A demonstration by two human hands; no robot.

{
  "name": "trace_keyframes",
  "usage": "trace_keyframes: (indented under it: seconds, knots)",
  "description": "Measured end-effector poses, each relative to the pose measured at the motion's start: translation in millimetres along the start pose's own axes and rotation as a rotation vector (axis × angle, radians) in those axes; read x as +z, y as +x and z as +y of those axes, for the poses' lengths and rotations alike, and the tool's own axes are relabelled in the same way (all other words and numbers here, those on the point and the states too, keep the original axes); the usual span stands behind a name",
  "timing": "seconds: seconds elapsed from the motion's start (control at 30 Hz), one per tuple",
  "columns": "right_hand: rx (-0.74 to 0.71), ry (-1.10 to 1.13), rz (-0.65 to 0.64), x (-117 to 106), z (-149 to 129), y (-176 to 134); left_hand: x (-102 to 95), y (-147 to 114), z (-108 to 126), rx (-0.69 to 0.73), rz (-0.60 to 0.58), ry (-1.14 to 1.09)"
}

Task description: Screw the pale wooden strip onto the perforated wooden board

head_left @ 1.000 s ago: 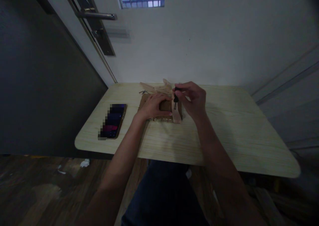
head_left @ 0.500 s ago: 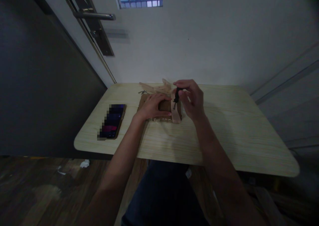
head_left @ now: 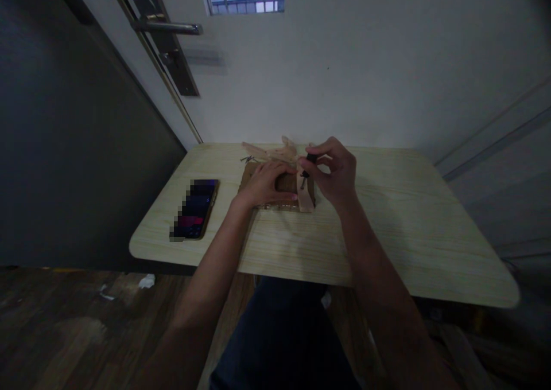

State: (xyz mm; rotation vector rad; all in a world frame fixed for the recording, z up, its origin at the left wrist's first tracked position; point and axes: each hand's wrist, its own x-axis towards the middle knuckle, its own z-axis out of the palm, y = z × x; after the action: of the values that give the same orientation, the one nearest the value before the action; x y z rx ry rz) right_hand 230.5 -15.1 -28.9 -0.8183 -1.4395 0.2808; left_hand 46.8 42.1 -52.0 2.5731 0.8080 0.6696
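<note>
My left hand (head_left: 264,184) lies spread on a flat brown piece (head_left: 284,182), perhaps cardboard or board, with thumb and forefinger apart. Across the right end of this piece runs a pale strip (head_left: 305,202), which looks like thin wood. In my right hand (head_left: 336,169) is a small black-handled screwdriver (head_left: 310,158), held by the handle between thumb and fingers. It slants down toward the strip; whether a screw sits under its tip is too small to tell.
Behind the brown piece lie several loose pale strips (head_left: 273,153) and a few small dark screws or nails (head_left: 248,159). A phone (head_left: 196,209) rests on the left of the wooden tabletop (head_left: 408,223). A white door with a metal handle (head_left: 172,28) stands right behind.
The fingers of my right hand have shifted around the screwdriver handle, with the thumb lower and further across it. My left hand stays in place on the brown piece.
</note>
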Motion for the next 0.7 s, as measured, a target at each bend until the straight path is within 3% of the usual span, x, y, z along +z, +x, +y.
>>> trace_keyframes:
  seconds: [0.17, 0.4, 0.7]
  knots:
    - [-0.033, -0.069, 0.044, -0.1, -3.5, 0.6, -0.6, -0.2, 0.4, -0.013, -0.008, -0.005]
    - [-0.011, 0.094, -0.105, -1.8, -7.8, -1.8, -0.2, -0.5, -0.8, -0.010, -0.003, -0.001]
    - [0.041, 0.170, -0.110, -1.9, -3.9, 0.3, -0.8, 0.3, 1.6, -0.017, -0.003, 0.005]
